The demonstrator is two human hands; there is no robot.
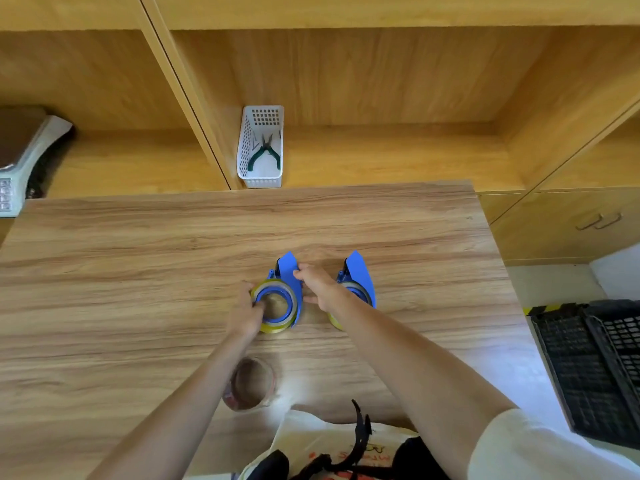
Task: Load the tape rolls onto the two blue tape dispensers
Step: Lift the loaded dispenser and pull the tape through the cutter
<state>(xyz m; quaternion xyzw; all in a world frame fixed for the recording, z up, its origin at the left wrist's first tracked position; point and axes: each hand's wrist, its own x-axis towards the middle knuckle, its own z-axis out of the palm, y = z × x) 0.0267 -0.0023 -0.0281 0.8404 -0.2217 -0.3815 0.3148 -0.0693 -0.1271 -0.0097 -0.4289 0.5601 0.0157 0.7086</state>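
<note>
Tape rolls sat on both blue dispensers near the middle of the counter [138, 271], side by side and just apart. On the left dispenser [287, 271] a yellowish roll [277, 306] ringed the blue hub, and the left hand [247, 313] held that roll at its near-left edge, fingers [258, 306] curled over the rim and thumb side hidden, probably to press it square onto the hub. The right hand [317, 284] lay between the two dispensers with its fingers narrow, pinching the blue top plate of the left one, most likely to keep the body from sliding or tipping while the roll was seated. The right dispenser [358, 275] stood untouched, partly hidden behind the right forearm; a second yellowish roll [360, 291] showed on it, so that one looked already loaded.

The rolls looked thin, glossy and translucent with a wide open core. A third, clear roll [251, 384] lay flat on the counter nearer the person, blurred and well apart from the dispensers.
</note>
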